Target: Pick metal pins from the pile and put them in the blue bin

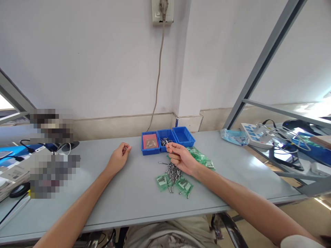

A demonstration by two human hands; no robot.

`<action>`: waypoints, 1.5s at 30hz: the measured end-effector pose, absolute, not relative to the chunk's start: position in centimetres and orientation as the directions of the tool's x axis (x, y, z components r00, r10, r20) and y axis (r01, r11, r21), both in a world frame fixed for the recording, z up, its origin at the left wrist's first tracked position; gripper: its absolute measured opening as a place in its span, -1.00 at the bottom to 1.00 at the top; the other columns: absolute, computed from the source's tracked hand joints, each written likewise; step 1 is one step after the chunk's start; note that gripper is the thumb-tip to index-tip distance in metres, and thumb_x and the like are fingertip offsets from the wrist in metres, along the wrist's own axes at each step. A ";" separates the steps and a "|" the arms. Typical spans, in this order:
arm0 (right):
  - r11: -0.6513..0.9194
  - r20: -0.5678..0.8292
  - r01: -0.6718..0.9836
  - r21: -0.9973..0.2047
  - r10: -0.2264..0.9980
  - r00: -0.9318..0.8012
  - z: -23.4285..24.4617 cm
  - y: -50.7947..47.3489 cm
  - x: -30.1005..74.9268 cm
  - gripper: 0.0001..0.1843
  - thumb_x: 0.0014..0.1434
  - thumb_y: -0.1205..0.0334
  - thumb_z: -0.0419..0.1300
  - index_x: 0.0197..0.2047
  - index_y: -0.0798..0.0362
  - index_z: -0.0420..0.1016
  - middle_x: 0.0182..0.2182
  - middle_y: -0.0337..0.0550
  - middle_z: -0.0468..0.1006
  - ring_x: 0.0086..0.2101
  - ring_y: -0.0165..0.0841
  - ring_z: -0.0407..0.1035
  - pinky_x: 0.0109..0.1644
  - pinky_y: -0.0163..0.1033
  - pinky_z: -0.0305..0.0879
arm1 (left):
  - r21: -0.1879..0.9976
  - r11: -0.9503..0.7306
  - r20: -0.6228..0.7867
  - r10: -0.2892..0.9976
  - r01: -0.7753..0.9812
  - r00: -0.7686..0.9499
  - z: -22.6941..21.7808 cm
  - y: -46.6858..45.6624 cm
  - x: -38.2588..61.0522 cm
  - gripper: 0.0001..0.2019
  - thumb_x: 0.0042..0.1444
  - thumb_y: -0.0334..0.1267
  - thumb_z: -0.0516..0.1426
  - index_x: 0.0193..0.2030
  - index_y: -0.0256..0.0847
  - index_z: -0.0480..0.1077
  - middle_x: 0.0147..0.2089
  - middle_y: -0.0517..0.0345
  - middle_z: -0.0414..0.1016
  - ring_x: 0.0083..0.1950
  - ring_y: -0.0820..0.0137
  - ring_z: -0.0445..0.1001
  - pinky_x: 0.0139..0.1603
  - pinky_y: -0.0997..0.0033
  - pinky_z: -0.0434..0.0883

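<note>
My right hand [183,157] is over the pile of small metal pins [173,172], just in front of the middle blue bin [163,148]. Its thumb and index finger are pinched together at the bin's front edge; what they hold is too small to name. My left hand [119,157] rests on the table left of the bins, fingers curled closed, and I cannot make out anything in them. Dark metal pieces [164,140] lie in the middle bin. Green plastic bags with metal pins [162,182] lie around the pile, with another green bag [184,186] at its right.
The left blue bin [150,151] holds a red sheet and a bag of small parts. A third blue bin [184,135] stands at the right. More green bags [203,158] lie behind my right wrist. A power strip [254,136] and cables sit far right; boxes and cables clutter the left.
</note>
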State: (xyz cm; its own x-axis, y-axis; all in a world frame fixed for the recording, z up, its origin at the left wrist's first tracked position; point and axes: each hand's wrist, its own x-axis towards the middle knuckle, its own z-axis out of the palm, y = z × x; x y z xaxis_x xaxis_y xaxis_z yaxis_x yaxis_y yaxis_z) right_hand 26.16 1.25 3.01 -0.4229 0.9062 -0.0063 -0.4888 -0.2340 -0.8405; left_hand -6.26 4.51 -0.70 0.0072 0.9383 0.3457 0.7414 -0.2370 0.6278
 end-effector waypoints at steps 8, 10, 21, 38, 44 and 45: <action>-0.245 -0.013 -0.518 -0.819 0.911 -0.411 2.7 2.0 26.4 -0.73 0.10 0.20 0.50 -0.25 0.11 0.54 -0.42 -0.35 0.34 -0.60 -0.63 -0.23 -0.62 -0.42 -0.29 | 0.604 -0.225 0.283 0.957 0.765 0.059 -1.6 6.6 -7.4 -0.65 0.37 0.12 -0.02 -0.14 -0.13 0.33 -0.42 0.27 0.34 -0.38 0.34 0.34 -0.30 0.39 0.27; -0.243 -0.013 -0.518 -0.820 0.913 -0.407 2.6 2.2 26.4 -0.71 0.10 0.19 0.51 -0.25 0.12 0.53 -0.44 -0.35 0.35 -0.61 -0.64 -0.21 -0.62 -0.42 -0.29 | 0.580 -0.215 0.253 0.964 0.786 0.077 -1.4 6.7 -7.3 -0.66 0.37 0.11 -0.02 -0.13 -0.12 0.34 -0.41 0.26 0.39 -0.36 0.33 0.38 -0.30 0.39 0.28; -0.202 -0.015 -0.484 -0.851 0.931 -0.364 2.9 2.1 26.1 -0.66 0.00 0.20 0.56 -0.34 0.10 0.49 -0.57 -0.45 0.18 -0.60 -0.61 -0.23 -0.59 -0.38 -0.28 | 0.437 -0.121 0.179 0.983 0.892 0.045 -0.6 7.8 -6.3 -0.72 0.39 0.07 -0.01 -0.10 -0.05 0.36 -0.29 0.18 0.57 -0.25 0.22 0.50 -0.32 0.39 0.17; -0.273 -0.049 -0.559 -0.783 0.923 -0.381 3.3 2.5 27.2 -0.80 0.12 0.28 0.47 -0.30 0.15 0.54 -0.53 -0.42 0.18 -0.59 -0.60 -0.26 -0.60 -0.41 -0.23 | 0.505 -0.240 0.364 0.930 0.829 0.048 -0.3 6.6 -6.3 -0.71 0.41 0.08 -0.02 -0.17 -0.07 0.27 -0.45 0.33 0.40 -0.42 0.36 0.35 -0.30 0.41 0.21; -0.286 -0.057 -0.570 -0.770 0.921 -0.385 3.8 2.2 27.3 -0.80 0.12 0.31 0.46 -0.32 0.15 0.50 -0.49 -0.38 0.24 -0.59 -0.61 -0.24 -0.61 -0.42 -0.24 | 0.500 -0.257 0.424 0.905 0.827 0.024 0.0 6.7 -5.8 -0.70 0.40 0.08 0.00 -0.20 -0.09 0.28 -0.52 0.36 0.30 -0.49 0.40 0.26 -0.34 0.44 0.20; -0.288 -0.062 -0.563 -0.775 0.921 -0.385 3.9 2.1 27.3 -0.80 0.12 0.31 0.46 -0.30 0.16 0.51 -0.49 -0.39 0.23 -0.59 -0.61 -0.25 -0.61 -0.42 -0.24 | 0.495 -0.261 0.439 0.898 0.829 0.021 0.1 6.7 -5.8 -0.69 0.40 0.09 0.00 -0.21 -0.09 0.30 -0.54 0.37 0.26 -0.50 0.41 0.25 -0.35 0.44 0.20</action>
